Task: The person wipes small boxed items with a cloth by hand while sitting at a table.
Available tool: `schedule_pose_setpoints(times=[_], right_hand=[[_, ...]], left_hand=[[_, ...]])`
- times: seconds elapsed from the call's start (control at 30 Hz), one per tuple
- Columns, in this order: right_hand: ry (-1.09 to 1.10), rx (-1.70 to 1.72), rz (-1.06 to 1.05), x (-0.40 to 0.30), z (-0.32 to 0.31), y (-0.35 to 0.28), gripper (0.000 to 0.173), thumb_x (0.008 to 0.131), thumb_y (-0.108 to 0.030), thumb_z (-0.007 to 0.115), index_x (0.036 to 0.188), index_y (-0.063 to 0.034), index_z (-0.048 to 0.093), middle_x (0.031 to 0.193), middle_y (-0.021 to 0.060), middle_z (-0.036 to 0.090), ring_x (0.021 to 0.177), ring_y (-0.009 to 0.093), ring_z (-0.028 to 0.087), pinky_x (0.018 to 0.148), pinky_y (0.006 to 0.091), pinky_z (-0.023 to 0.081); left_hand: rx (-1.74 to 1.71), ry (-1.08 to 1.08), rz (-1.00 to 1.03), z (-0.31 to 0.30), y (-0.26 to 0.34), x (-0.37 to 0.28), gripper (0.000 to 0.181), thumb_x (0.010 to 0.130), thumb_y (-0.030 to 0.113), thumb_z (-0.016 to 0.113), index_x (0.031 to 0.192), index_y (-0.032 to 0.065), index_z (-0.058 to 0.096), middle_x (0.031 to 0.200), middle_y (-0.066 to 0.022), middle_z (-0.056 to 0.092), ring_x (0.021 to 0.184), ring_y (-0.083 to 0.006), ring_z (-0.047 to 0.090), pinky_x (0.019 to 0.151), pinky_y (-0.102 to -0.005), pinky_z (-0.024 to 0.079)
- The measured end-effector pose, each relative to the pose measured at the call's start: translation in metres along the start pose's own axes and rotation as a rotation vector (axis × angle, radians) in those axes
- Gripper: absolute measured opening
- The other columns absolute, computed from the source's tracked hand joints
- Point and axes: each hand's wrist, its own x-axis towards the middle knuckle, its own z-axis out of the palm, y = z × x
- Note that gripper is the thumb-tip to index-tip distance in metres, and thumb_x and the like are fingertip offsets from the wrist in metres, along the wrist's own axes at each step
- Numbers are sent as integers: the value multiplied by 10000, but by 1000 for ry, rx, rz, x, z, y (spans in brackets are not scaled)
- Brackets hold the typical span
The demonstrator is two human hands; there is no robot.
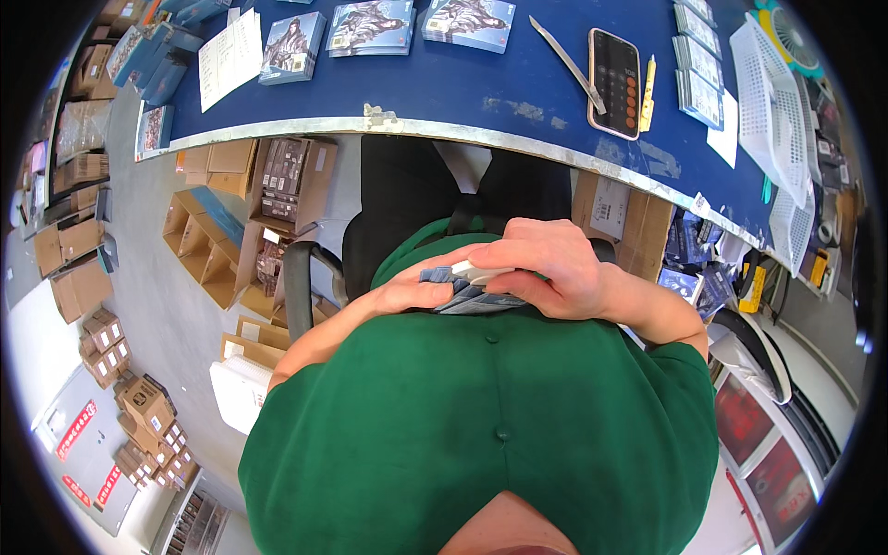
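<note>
Close to my chest, my left hand (415, 281) holds a stack of blue-grey cards or flat packets (479, 302), its thumb lying over their edges. My right hand (548, 267) meets it from the other side and pinches a small white object (479, 272) between thumb and fingers. Whether that white piece belongs to the stack I cannot tell. My fingers hide much of the stack. Beyond my lap, the blue table (444, 97) carries several piles of illustrated packs (371, 26) along its far part.
On the table are a utility knife (569, 66), a phone showing a calculator (614, 83), a yellow pen-like tool (648, 94), a written sheet (230, 61) and a white plastic basket (770, 97). Cardboard boxes (205, 243) stand on the floor at left. A chair armrest (302, 291) is beside me.
</note>
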Motion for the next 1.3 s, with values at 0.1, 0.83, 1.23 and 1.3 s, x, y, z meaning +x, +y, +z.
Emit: schedule_pose_setpoints(times=[0.1, 0.83, 1.23, 1.3], right_hand=[[-106, -42, 31, 3, -1, 1, 433, 746, 8, 745, 1158, -65, 638, 847, 62, 652, 669, 225, 615, 538, 321, 490], [-107, -30, -10, 3, -2, -1, 424, 715, 9, 757, 1118, -62, 648, 874, 50, 671, 647, 212, 602, 511, 316, 464], [-84, -256, 235, -59, -53, -5, 378, 767, -60, 732, 1135, -117, 664, 723, 35, 612, 606, 217, 575, 539, 339, 444], [-107, -197, 70, -25, -46, -11, 395, 736, -15, 742, 1115, -91, 664, 732, 55, 622, 606, 229, 582, 522, 337, 454]], left_hand=[[0, 18, -7, 6, 5, -1, 939, 774, 379, 725, 1514, 24, 269, 1443, -119, 436, 1347, -216, 404, 1123, -354, 273], [130, -47, 33, -6, -4, 4, 933, 790, 400, 694, 1516, 9, 257, 1448, -121, 418, 1350, -220, 387, 1116, -360, 263], [-61, -38, 24, 22, 7, 5, 945, 793, 402, 731, 1513, 8, 263, 1410, -167, 466, 1308, -238, 469, 1122, -367, 311], [7, -26, -3, 22, 7, 9, 954, 776, 397, 746, 1507, 6, 275, 1415, -147, 455, 1312, -228, 449, 1113, -364, 302]])
